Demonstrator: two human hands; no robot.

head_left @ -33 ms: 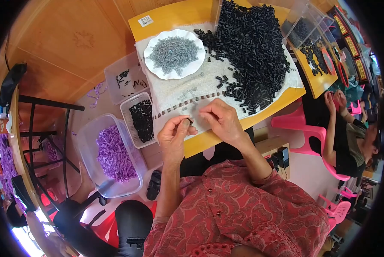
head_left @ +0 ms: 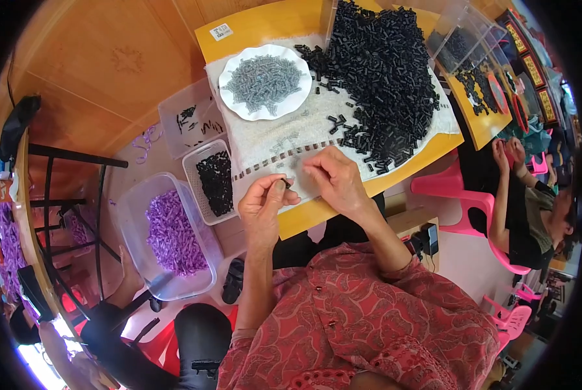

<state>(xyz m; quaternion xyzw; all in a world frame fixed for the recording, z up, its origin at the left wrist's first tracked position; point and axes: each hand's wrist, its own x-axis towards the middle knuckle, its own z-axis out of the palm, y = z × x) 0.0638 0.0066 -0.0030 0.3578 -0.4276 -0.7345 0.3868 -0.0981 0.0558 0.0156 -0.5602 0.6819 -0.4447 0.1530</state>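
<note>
My left hand (head_left: 260, 203) is closed over the near edge of a white cloth (head_left: 249, 146), pinching a small black plastic piece (head_left: 287, 183) between thumb and fingers. Just right of it, my right hand (head_left: 341, 185) has its thumb and fingers drawn together. Whatever those fingertips hold, if anything, is too small to make out. A few clear bits (head_left: 284, 141) lie on the cloth beyond my hands. Farther back, a white scalloped plate (head_left: 228, 106) bears a heap of small clear parts (head_left: 263, 81). To its right spreads a large pile of short black tubes (head_left: 388, 78).
Left of the table stand a white basket of black pieces (head_left: 214, 182), a shallow bin (head_left: 174, 133) and a clear tub (head_left: 132, 224) of purple strips (head_left: 174, 234). A clear divided box (head_left: 466, 39) is at the far right. Another person sits by pink chairs (head_left: 437, 182).
My right hand has shifted very slightly away from me. My left hand keeps its pinch on the black piece in nearly the same place.
</note>
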